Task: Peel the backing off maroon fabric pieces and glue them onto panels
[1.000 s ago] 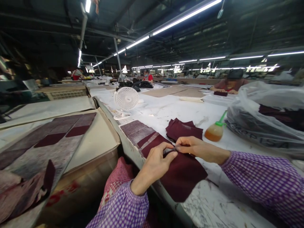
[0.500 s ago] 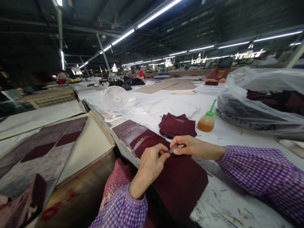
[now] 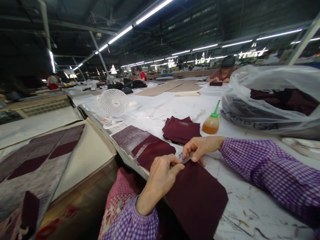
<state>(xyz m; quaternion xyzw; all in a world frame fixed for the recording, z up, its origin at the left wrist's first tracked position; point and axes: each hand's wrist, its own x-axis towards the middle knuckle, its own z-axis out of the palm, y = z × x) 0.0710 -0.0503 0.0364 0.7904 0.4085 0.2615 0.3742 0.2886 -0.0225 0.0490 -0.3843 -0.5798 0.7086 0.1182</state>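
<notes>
A large dark maroon sheet (image 3: 200,196), like leather or coated cloth, hangs partly over the near table edge. At its far edge, my left hand (image 3: 161,175) is closed, thumb and forefinger pinching a narrow pale-grey folded edge. Close by on the right, my right hand (image 3: 200,149) pinches the same edge between thumb and fingers. Just beyond my hands lie more maroon pieces (image 3: 156,153), with greyish glue-marked strips. A small stack of cut maroon pieces (image 3: 181,130) sits behind my right hand.
A squeeze bottle (image 3: 210,126) of amber liquid with a green spout stands behind my right hand. A white fan (image 3: 114,102) is at left, and a clear plastic bag (image 3: 262,120) of dark pieces at right. A co-worker (image 3: 222,71) sits across the white table (image 3: 160,106).
My hands have drawn slightly apart, and the sheet under them has moved a little to the right, away from the other pieces. The camera view has turned slightly right.
</notes>
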